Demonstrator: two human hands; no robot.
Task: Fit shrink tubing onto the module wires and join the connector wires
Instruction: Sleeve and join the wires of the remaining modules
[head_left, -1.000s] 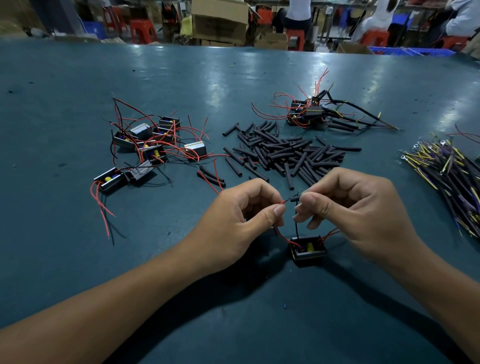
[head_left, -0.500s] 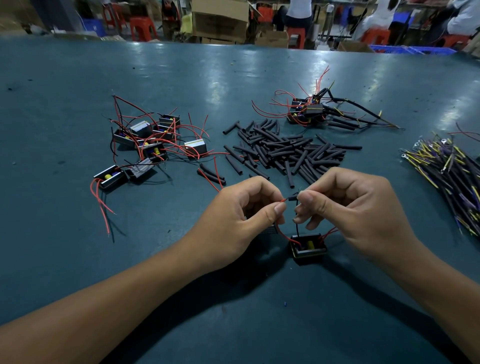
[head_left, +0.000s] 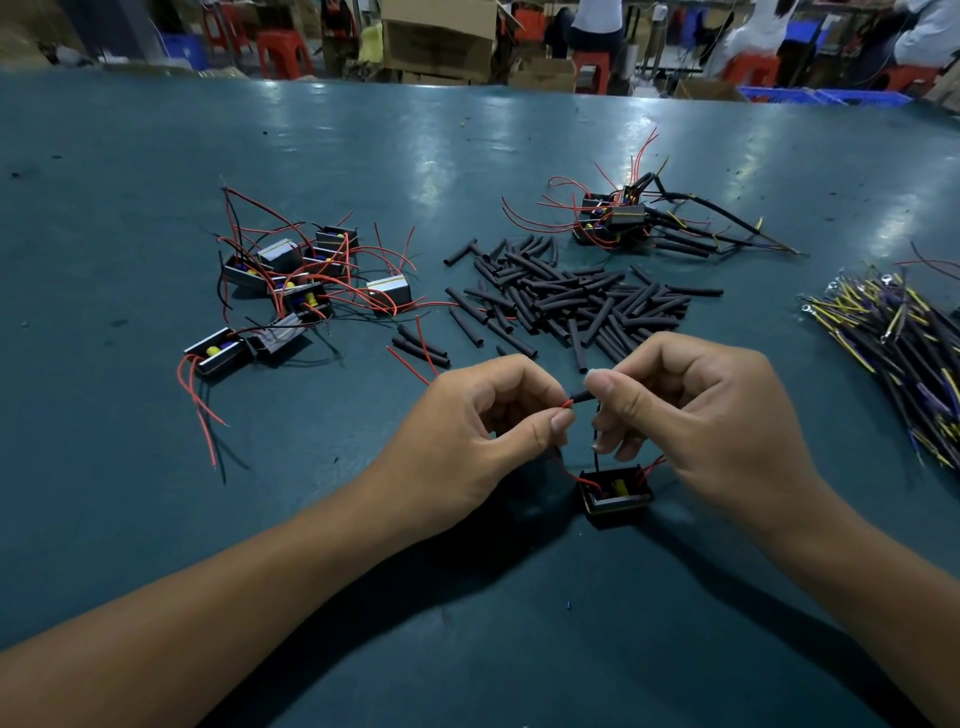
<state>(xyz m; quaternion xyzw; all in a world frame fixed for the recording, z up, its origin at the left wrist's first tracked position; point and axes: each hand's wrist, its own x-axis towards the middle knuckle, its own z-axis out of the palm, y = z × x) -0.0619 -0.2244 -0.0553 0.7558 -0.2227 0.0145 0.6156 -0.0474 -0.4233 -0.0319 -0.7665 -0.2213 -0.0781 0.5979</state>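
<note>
My left hand (head_left: 467, 431) pinches the red wire (head_left: 565, 405) while my right hand (head_left: 691, 415) pinches a tube (head_left: 582, 396) at its tip, above the module (head_left: 615, 493) on the counter (head_left: 363, 519).

No legible text, label, brand, number or sign anywhere in view. Checked the modules (head_left: 291, 275), the shrink tubing pieces (head_left: 571, 301), the wire bundle (head_left: 898, 332) and the cardboard boxes (head_left: 441, 36) at the back: all bare of readable markings, or too small and blurred to make out.
</note>
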